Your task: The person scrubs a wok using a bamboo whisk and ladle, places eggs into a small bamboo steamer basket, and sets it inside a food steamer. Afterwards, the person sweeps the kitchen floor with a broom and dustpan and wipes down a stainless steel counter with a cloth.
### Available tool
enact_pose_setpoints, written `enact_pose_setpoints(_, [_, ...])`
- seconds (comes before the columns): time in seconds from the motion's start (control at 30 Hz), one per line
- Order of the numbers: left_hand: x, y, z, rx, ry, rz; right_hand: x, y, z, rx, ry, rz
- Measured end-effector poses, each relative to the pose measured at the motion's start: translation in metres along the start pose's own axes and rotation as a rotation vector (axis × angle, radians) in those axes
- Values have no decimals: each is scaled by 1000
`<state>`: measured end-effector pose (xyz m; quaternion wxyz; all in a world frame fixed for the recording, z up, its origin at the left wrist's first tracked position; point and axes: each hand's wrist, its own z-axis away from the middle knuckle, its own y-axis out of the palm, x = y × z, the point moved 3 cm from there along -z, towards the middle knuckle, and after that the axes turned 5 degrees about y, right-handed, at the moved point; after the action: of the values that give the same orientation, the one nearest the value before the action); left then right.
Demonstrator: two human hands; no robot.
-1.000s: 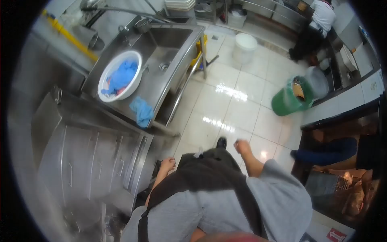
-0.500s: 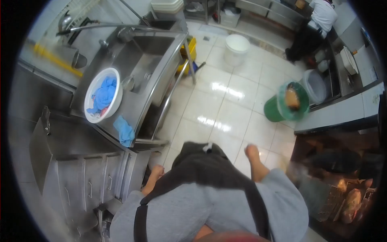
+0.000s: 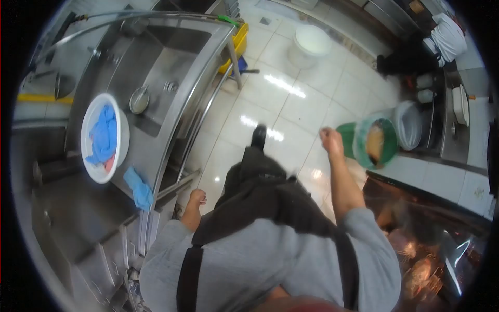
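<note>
My left hand [image 3: 197,197] hangs low beside my apron, fingers curled closed, near the sink counter's front corner; whether anything is inside it is too small to tell. My right hand [image 3: 330,140] is held out in front over the floor, fingers curled together, just left of a green bin [image 3: 349,141]. What it may hold is hidden. On the steel sink counter [image 3: 148,136] a white basin [image 3: 122,140] holds blue cloths [image 3: 105,136] and something reddish. A light-blue cloth [image 3: 138,188] lies at the counter's edge.
A white bucket [image 3: 310,44] stands on the tiled floor ahead, and a yellow bucket [image 3: 239,41] beside the sink leg. A clear-lined bin [image 3: 407,125] is by the right counter. Farther back, a person [image 3: 448,37] bends over a counter. Glowing grill equipment [image 3: 416,270] is at lower right.
The view has moved forward; sink and basin have shifted left and the green bin is nearer my right hand. My right arm has swung forward. One shoe shows ahead again.
</note>
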<state>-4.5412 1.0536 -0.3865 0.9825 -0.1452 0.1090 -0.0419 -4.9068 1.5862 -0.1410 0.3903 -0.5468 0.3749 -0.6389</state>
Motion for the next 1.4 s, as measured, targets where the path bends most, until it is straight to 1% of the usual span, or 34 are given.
enact_pose_setpoints(0.07, [-54, 7, -26, 42, -37, 1, -47, -10, -14, 159, 161, 78])
enact_pose_setpoints(0.1, [-88, 10, -39, 63, 0, -127, -96, 4, -15, 42, 166, 4])
enact_pose_setpoints(0.13, [-125, 10, -52, 82, 36, -257, -119, -3, -12, -55, 123, 124])
enact_pose_setpoints(0.17, [-169, 7, -63, 86, 37, -261, -178, 9, -6, -66, 261, -47])
enact_pose_setpoints(0.2, [-223, 0, -72, 66, 252, -468, -223, 21, 4, -72, 400, -219])
enact_pose_setpoints(0.23, [-278, -6, -83, 45, 467, -676, -213, 0, 12, 25, 546, -254])
enact_pose_setpoints(0.27, [-326, 11, -126, -12, 561, -887, -207, -18, 24, 121, 693, -293])
enact_pose_setpoints(0.3, [-409, 4, -67, -55, 619, -828, -233, -5, 40, 75, 760, -294])
enact_pose_setpoints(0.33, [-470, 4, -54, -87, 742, -713, -263, 12, 48, 21, 824, -299])
enact_pose_setpoints(0.4, [-577, 9, -40, -127, 758, -574, -207, -9, 44, 168, 920, -152])
enact_pose_setpoints(0.43, [-620, 12, -43, -129, 772, -581, -189, -10, 40, 195, 929, -188])
enact_pose_setpoints(0.5, [-698, 19, -49, -225, 962, -489, -143, -16, 11, 246, 906, -204])
enact_pose_setpoints(0.53, [-728, 22, -50, -226, 967, -495, -132, -9, -1, 216, 838, -238])
enact_pose_setpoints(0.57, [-754, 24, -50, -204, 963, -532, -151, 15, -13, 276, 573, 14])
enact_pose_setpoints(0.6, [-778, 25, -49, -182, 956, -569, -151, 22, -33, 237, 413, 7])
enact_pose_setpoints(0.63, [-791, 23, -70, -156, 927, -560, -144, 20, -67, 183, 245, -1])
enact_pose_setpoints(0.67, [-792, 21, -87, -130, 895, -550, -144, 15, -102, 173, 240, -9])
enact_pose_setpoints(0.73, [-798, 27, -70, -85, 674, -683, -110, -31, -201, 302, 547, -139])
enact_pose_setpoints(0.77, [-802, 30, -56, -81, 655, -667, -125, -31, -248, 270, 718, -259])
enact_pose_setpoints(0.8, [-804, 33, -44, -75, 630, -650, -136, -37, -298, 233, 684, -243])
enact_pose_setpoints(0.83, [-803, 35, -50, -81, 617, -635, -142, -49, -347, 125, 425, -41])
enact_pose_setpoints(0.87, [-790, 36, -67, -61, 588, -584, -146, -58, -393, 113, 411, 88])
enact_pose_setpoints(0.9, [-777, 33, -73, -43, 559, -535, -155, -63, -435, 118, 379, -53])
enact_pose_setpoints(0.93, [-776, 31, -66, -60, 547, -525, -175, -60, -480, 128, 397, -31])
enact_pose_setpoints(0.97, [-776, 32, -57, -58, 479, -383, -185, -52, -521, 133, 415, -12])
enact_pose_setpoints(1.0, [-774, 31, -52, -55, 415, -240, -173, -53, -558, 136, 397, -20])
enact_pose_setpoints(1.07, [-765, 26, -64, 21, 305, -261, -142, -69, -624, 47, 383, -12])
enact_pose_setpoints(1.13, [-761, 29, -98, 220, 1408, -1564, -109, -58, -677, 60, 337, -63])
enact_pose_setpoints(1.17, [-782, 31, -85, 209, 1410, -1566, -93, -48, -701, 71, 301, -111])
enact_pose_setpoints(1.23, [-837, 28, -70, 84, 824, -1216, -59, -26, -734, 113, 222, -120])
enact_pose_setpoints(1.27, [-879, 26, -49, 73, 838, -1221, -41, -18, -747, 136, 186, -60])
enact_pose_setpoints(1.33, [-964, 12, -25, 91, 749, -1231, -8, -10, -762, 151, 146, -8])
enact_pose_setpoints(1.37, [-993, 2, -57, 78, 768, -1236, 3, -9, -769, 147, 139, -16])
enact_pose_setpoints(1.4, [-1007, -11, -105, 29, 841, -963, 1, 0, -779, 220, 215, -54])
